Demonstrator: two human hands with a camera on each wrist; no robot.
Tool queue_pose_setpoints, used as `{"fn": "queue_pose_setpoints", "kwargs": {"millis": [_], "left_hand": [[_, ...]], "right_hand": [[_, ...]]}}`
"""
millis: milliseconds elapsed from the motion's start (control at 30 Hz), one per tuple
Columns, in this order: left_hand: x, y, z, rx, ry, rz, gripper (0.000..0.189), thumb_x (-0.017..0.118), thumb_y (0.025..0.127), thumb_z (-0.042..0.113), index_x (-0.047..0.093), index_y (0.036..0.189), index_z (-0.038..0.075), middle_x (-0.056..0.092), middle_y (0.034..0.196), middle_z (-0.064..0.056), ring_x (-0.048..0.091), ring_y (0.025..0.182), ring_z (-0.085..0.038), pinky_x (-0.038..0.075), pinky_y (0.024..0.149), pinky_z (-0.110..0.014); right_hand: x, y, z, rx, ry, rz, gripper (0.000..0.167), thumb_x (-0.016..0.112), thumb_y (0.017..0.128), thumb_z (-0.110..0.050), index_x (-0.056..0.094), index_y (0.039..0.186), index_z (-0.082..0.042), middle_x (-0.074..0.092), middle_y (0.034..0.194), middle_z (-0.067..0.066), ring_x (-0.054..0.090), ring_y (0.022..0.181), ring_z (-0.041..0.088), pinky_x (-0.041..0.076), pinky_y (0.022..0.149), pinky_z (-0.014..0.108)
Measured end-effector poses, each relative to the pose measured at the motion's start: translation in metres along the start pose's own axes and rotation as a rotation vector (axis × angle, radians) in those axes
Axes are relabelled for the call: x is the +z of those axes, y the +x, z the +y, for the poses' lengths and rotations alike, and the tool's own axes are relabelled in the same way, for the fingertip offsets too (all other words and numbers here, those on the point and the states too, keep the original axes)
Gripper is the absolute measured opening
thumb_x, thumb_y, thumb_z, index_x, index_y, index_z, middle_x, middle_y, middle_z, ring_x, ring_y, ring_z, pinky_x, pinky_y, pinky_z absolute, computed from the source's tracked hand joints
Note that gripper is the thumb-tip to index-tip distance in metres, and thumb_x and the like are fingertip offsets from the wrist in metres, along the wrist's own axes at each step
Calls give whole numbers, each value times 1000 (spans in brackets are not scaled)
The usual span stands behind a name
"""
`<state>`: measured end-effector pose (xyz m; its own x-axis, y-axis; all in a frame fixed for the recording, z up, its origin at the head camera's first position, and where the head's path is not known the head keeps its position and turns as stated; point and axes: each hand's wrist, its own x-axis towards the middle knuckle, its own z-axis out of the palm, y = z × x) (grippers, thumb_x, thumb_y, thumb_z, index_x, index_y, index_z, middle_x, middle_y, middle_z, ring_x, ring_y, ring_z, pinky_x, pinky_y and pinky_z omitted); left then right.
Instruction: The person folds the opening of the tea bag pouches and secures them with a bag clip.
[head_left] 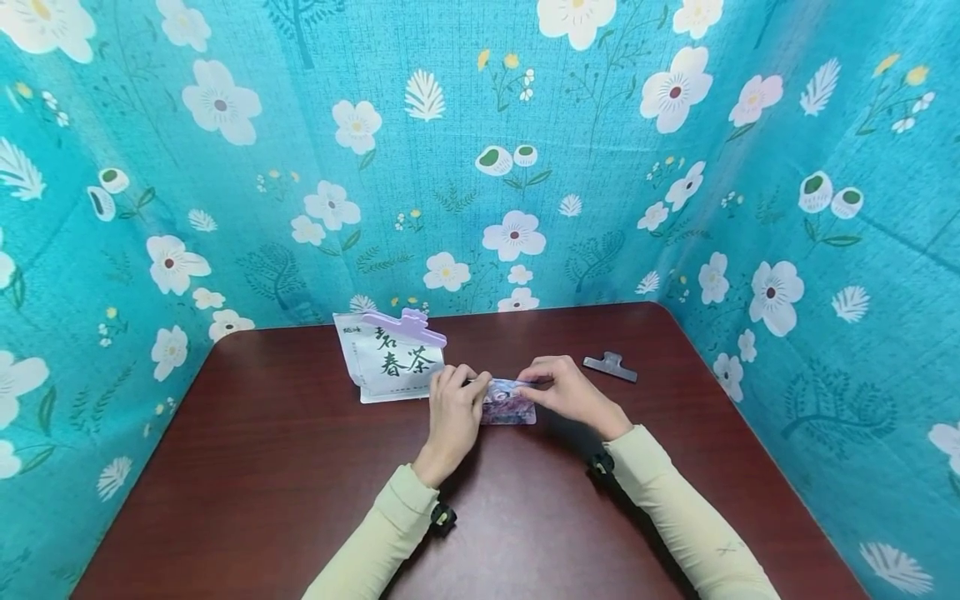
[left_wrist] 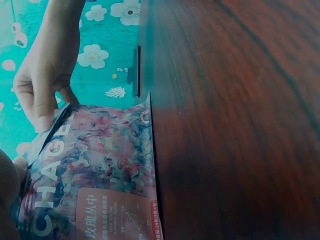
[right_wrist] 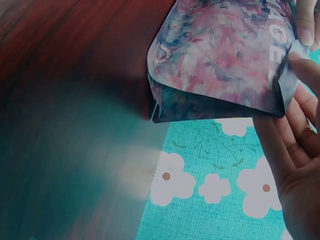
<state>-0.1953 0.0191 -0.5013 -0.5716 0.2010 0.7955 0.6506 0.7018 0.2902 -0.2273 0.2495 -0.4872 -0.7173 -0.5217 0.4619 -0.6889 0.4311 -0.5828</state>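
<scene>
A tea pouch [head_left: 508, 408] with a mottled pink and blue print stands upright on the table between both hands. Large "CHAGEE" lettering runs along its upper part in the left wrist view, where the pouch [left_wrist: 112, 150] nearly fills the lower left. My left hand [head_left: 453, 412] pinches the top edge at its left end. At the opposite top corner, my right hand [head_left: 566, 392] pinches the edge between thumb and fingers. The right wrist view shows the top strip of the pouch [right_wrist: 225, 55] bent over under the thumb, with its side gusset spread.
A white tea bag [head_left: 397, 367] with dark lettering stands behind and left of my left hand, a purple clip [head_left: 405, 326] across its top. Beyond my right hand lies a dark grey clip [head_left: 611, 367]. A flowered turquoise curtain [head_left: 450, 200] borders the brown table [head_left: 285, 492] at the back and sides.
</scene>
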Motion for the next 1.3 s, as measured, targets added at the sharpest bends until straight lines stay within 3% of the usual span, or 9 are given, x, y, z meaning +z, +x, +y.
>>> {"fn": "queue_pose_setpoints", "kwargs": {"millis": [333, 500, 600, 733, 867, 967, 1300], "left_hand": [[0, 3, 0, -17, -15, -37, 9, 69, 96, 15, 78, 98, 14, 61, 87, -1, 54, 82, -26, 40, 87, -43], [-2, 5, -1, -19, -21, -61, 11, 67, 97, 15, 78, 99, 14, 61, 87, -2, 54, 82, -27, 41, 87, -44], [-3, 6, -3, -11, -19, -65, 11, 67, 98, 15, 78, 99, 14, 60, 87, -2, 53, 82, -26, 41, 87, -44], [-3, 6, -4, 1, -5, -56, 10, 68, 97, 15, 78, 99, 15, 60, 87, -1, 53, 81, -25, 41, 86, -44], [-4, 4, -5, -5, 7, -67, 10, 68, 97, 16, 78, 99, 16, 61, 87, -1, 54, 81, -26, 41, 84, -42], [-4, 5, -5, 0, 10, -67, 11, 68, 97, 17, 78, 99, 16, 61, 87, -1, 54, 81, -26, 41, 83, -41], [-1, 5, -4, 19, 6, -47, 8, 70, 95, 16, 78, 97, 15, 61, 86, 0, 53, 82, -24, 41, 82, -42]], "right_hand": [[6, 7, 1, -132, -70, 69, 12, 77, 88, -2, 81, 98, -9, 72, 85, -1, 58, 70, 5, 53, 57, 28], [8, 8, 2, -144, -79, 81, 13, 77, 87, -1, 80, 95, -11, 69, 82, -4, 53, 67, 5, 51, 54, 31], [5, 11, 0, -115, -75, 45, 11, 77, 89, -4, 80, 96, -11, 69, 83, -4, 54, 68, 5, 52, 57, 28], [-4, 13, -6, -48, -80, -65, 13, 77, 90, -6, 80, 100, -13, 68, 84, -5, 55, 70, 6, 52, 60, 26], [-11, 11, -10, -5, -93, -161, 28, 77, 86, 3, 79, 109, -14, 69, 90, -4, 57, 75, 7, 55, 66, 25], [-14, 9, -10, -12, -99, -181, 36, 75, 84, 9, 78, 112, -14, 70, 93, -3, 59, 77, 7, 56, 69, 24], [-16, 12, -5, -103, -145, -177, 35, 70, 85, 13, 79, 107, -13, 68, 83, 0, 51, 69, 6, 47, 59, 21]]}}
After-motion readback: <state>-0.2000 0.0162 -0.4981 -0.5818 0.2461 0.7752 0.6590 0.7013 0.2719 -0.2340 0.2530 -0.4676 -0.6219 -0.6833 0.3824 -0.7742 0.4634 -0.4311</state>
